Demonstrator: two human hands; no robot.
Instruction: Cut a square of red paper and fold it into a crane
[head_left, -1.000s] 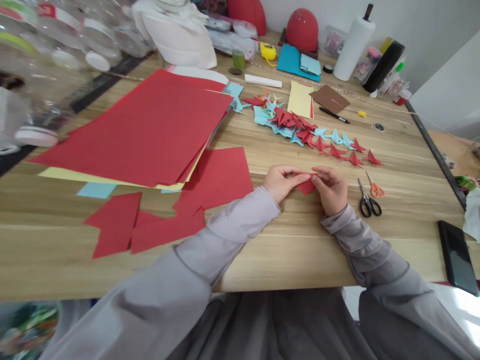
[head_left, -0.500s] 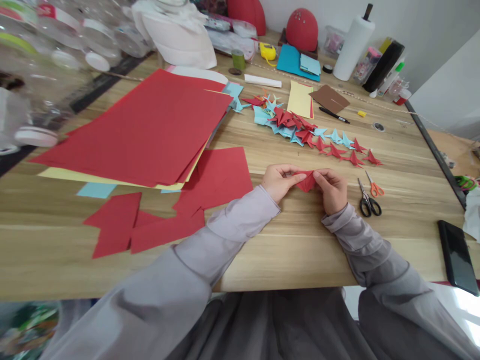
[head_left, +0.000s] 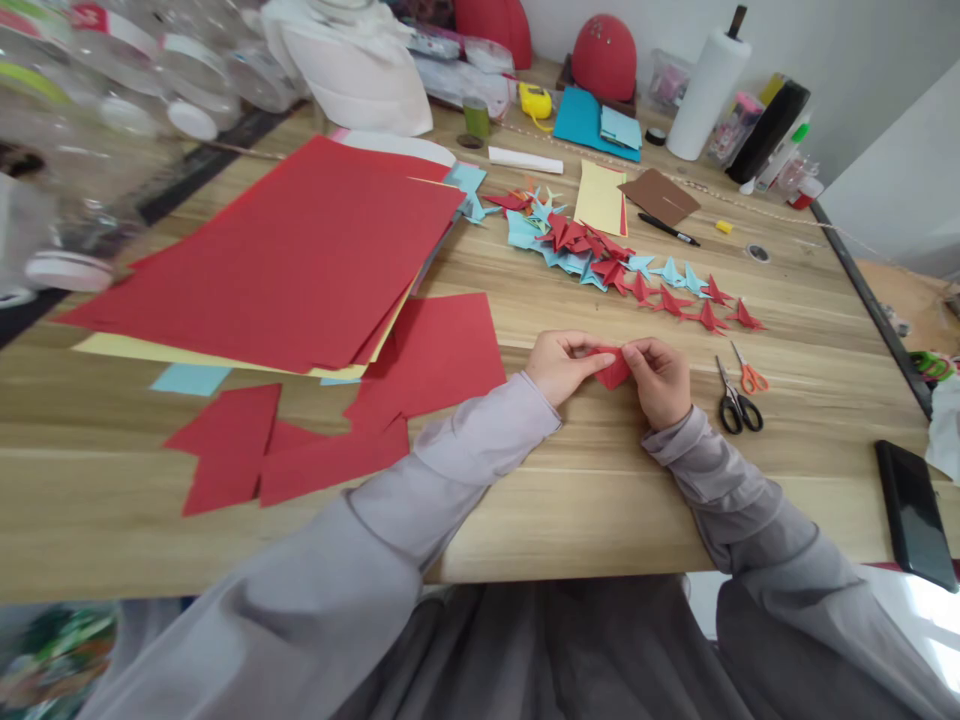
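A small folded piece of red paper [head_left: 613, 372] is pinched between both hands above the table. My left hand [head_left: 559, 364] grips its left side with thumb and fingers. On its right side, the thumb and fingertips of my right hand [head_left: 660, 380] press the paper. Behind the hands lie folded red paper figures [head_left: 673, 302] and light blue ones [head_left: 670, 272]. Black-handled scissors [head_left: 739, 405] and smaller orange-handled scissors [head_left: 751, 376] rest just right of my right hand.
Large red sheets [head_left: 300, 260] are stacked at the left, with cut red pieces [head_left: 232, 445] in front. A phone [head_left: 916, 515] lies at the right edge. Farther back are a yellow tape measure [head_left: 535, 101], a paper roll [head_left: 708, 95] and a pen [head_left: 669, 230].
The fingers of my right hand have shifted slightly left, closer to my left hand. Less of the red paper's width shows between the hands.
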